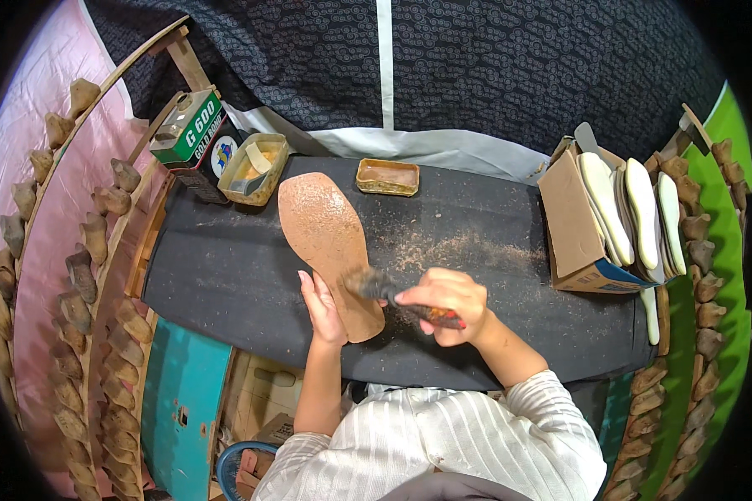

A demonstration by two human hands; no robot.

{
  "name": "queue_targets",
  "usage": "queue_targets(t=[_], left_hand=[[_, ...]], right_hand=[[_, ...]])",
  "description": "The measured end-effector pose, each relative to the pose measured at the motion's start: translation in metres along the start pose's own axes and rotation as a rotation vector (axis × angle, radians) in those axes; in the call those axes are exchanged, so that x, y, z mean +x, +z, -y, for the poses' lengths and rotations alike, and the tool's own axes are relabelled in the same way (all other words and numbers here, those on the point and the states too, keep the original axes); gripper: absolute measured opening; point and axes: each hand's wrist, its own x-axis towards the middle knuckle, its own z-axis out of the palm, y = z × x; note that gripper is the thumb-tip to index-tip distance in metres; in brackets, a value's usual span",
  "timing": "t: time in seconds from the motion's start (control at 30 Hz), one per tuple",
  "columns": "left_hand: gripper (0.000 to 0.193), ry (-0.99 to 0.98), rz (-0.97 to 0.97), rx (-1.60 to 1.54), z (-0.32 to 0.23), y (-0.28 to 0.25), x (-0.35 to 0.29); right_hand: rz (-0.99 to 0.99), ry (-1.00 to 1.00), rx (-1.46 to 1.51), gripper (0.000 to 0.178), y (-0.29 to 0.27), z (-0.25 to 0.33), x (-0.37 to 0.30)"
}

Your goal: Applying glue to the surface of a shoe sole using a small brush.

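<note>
My left hand (322, 311) holds a tan shoe sole (319, 219) by its narrow end, thumb along the edge and fingers mostly hidden beneath. The broad end of the sole points away from me and looks shiny and wet; the narrow part looks duller. In my right hand (453, 302) is a brush (366, 284) with a dark, crusted handle that has red and yellow spots. Its slightly blurred bristles lie over the sole's middle, near the right edge. Whether they press on it I cannot tell.
Brown crumbs litter the black-covered table (476, 321). At the back stand a green and black can (194, 138), a tub (263, 194) with a scraper, and a small tray (388, 177). A cardboard box (572, 225) of pale soles is right. Shoe lasts (82, 275) line racks on both sides.
</note>
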Motion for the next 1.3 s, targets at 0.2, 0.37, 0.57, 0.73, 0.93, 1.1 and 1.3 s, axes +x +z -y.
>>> queue_targets(t=[0.2,0.37,0.57,0.73,0.93,1.1,1.3], left_hand=[[0.074,-0.106,0.091,-0.371,0.003,-0.004,0.002],[0.075,0.08,0.044,0.01,0.009,-0.025,0.018],[0.071,0.07,0.223,0.062,0.0,-0.022,0.012],[0.066,0.076,0.242,0.144,0.003,-0.034,0.011],[0.066,0.087,0.248,0.095,0.002,-0.039,0.004],[0.068,0.072,0.287,0.086,-0.002,-0.045,0.002],[0.068,0.061,0.296,0.048,-0.004,-0.045,0.002]], right_hand=[[-0.026,-0.075,-0.115,0.048,0.001,-0.009,0.01],[0.028,-0.132,-0.051,0.032,0.009,-0.003,-0.007],[0.042,-0.078,0.096,0.033,0.0,-0.013,-0.01],[-0.296,0.279,-0.111,0.026,-0.008,-0.057,0.008],[-0.237,0.497,-0.281,0.023,-0.006,-0.16,0.015],[-0.042,0.56,-0.411,0.019,-0.004,-0.189,0.006],[-0.13,0.382,-0.511,0.028,0.001,-0.162,0.013]])
